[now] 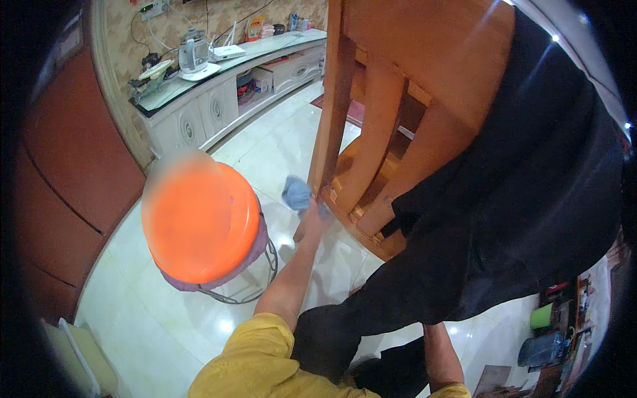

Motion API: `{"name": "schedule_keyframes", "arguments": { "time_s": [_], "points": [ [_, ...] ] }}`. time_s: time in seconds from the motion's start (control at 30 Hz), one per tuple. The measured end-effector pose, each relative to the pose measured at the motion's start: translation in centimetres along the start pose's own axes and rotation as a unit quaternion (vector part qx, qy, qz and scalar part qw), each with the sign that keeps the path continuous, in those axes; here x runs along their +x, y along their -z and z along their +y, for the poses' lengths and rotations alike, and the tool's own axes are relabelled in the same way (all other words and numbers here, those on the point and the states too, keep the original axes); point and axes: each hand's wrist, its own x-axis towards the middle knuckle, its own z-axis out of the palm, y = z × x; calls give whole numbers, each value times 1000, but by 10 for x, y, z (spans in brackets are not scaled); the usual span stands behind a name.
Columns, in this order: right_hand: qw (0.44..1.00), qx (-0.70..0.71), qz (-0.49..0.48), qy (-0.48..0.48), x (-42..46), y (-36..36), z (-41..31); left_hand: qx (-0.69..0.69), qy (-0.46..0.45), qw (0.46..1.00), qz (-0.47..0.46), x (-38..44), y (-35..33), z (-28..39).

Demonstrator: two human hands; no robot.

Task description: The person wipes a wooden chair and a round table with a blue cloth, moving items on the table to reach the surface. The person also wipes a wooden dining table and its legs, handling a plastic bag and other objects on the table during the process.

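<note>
My left hand (312,213) is low by an upright post (332,114) of the brown wooden chair (428,45), gripping a blue-grey cloth (297,193). Cloth and fingers are slightly blurred. Several curved slats (371,124) run between the chair's broad panel and a lower curved rail. Black fabric (477,209) covers much of the right side and crosses in front of the chair. My right forearm (442,353) passes behind this fabric, and the hand itself is hidden.
A round orange plastic top (244,209), partly blurred, rests over purple fabric on a metal-framed stool (272,258). A white cabinet (216,112) carries a glass kettle (193,52) and a router (229,52). A brown door (74,164) stands left; a green bin (541,317) is at right.
</note>
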Motion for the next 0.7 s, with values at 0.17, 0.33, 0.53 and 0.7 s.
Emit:
{"name": "schedule_keyframes", "arguments": {
  "time_s": [0.17,0.33,0.53,0.7],
  "points": [
    [1000,20,-15,-11,8,12,6,-114,154,981,12,0,26,27],
    [999,21,-12,-41,10,37,17,-186,86,979,-26,-50,-10,179],
    [994,25,-46,-93,22,46,-3,-355,35,925,-129,-37,3,306],
    [987,21,-58,-149,23,57,-30,-332,23,935,-119,-35,17,376]
  ]
}}
